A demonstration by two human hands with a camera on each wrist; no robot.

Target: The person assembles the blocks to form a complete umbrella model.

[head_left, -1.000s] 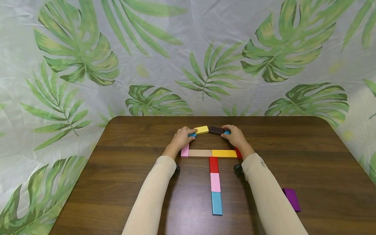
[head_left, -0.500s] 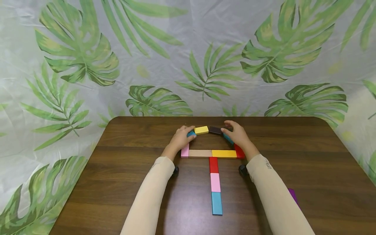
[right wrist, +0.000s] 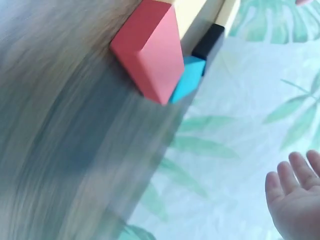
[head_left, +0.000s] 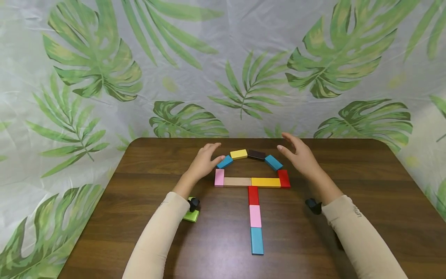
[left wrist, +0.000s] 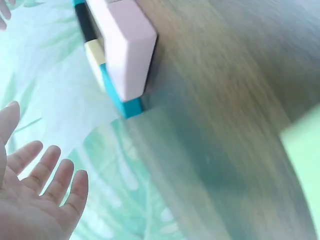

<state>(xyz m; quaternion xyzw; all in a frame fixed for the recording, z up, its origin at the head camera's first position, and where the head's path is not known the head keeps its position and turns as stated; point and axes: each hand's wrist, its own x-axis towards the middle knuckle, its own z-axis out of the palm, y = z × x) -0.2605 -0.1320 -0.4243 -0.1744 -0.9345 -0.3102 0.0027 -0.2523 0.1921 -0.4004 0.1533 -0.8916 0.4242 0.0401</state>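
Coloured blocks lie on the brown table in an umbrella-like outline. Its curved top has a left blue block (head_left: 225,161), a yellow block (head_left: 238,154), a black block (head_left: 256,155) and a right blue block (head_left: 273,162). A pink block (head_left: 219,178), a tan block (head_left: 237,181), an orange-yellow block (head_left: 266,182) and a red block (head_left: 283,178) make the straight row. My left hand (head_left: 203,161) is just left of the left blue block, fingers spread, holding nothing. To the right of the arch, my right hand (head_left: 300,157) is raised with fingers apart, holding nothing.
A stem of red (head_left: 253,195), pink (head_left: 255,216) and blue (head_left: 257,241) blocks runs toward me from the row. Light green blocks (head_left: 191,216) lie partly under my left wrist. A leaf-patterned cloth (head_left: 223,77) hangs behind the table (head_left: 139,186).
Both hands have let go of the blue blocks and drawn apart, the left hand leftward, the right hand farther right. Green blocks have come into sight; the purple block is now covered by my right sleeve.
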